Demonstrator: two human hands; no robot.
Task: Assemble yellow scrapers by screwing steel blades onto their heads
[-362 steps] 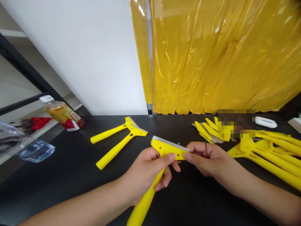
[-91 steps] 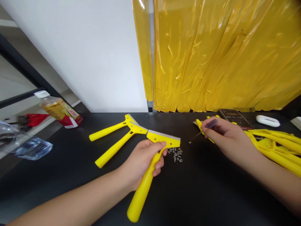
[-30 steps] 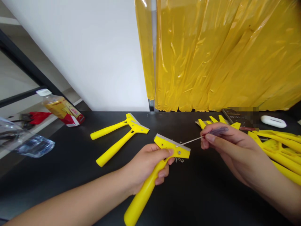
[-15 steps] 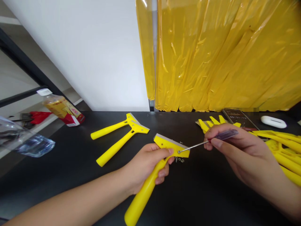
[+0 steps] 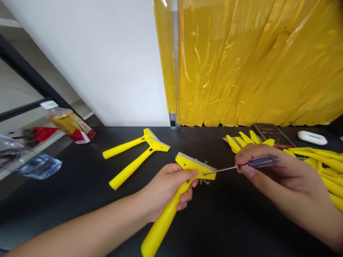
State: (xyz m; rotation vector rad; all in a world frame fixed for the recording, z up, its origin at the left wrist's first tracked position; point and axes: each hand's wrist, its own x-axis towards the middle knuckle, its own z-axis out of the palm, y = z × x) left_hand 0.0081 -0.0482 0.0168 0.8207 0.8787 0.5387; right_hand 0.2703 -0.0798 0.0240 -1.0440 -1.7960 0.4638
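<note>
My left hand (image 5: 171, 185) is closed around the neck of a yellow scraper (image 5: 160, 225), thumb pressed on its head. A metal blade edge shows along the head's far side. Between the thumb and fingers of my right hand (image 5: 281, 182) is a screwdriver (image 5: 261, 161) with a translucent purple handle. Its thin shaft points left, and the tip meets a small screw (image 5: 204, 174) in the scraper's head. One more hole shows at the head's left. Several small screws and nuts (image 5: 205, 182) lie on the table just behind the scraper, partly hidden by it.
Two yellow scrapers (image 5: 131, 167) lie left of centre on the black table (image 5: 88, 200). To the right are a pile of yellow scraper parts (image 5: 329, 171), a phone (image 5: 272, 134) and a white case (image 5: 312, 137). A drink bottle (image 5: 71, 123) and a clear bottle (image 5: 40, 166) lie left.
My right hand and the screwdriver handle have shifted slightly to the right and down, making the shaft flatter. The tip stays at the screw; my left hand holds the scraper almost still.
</note>
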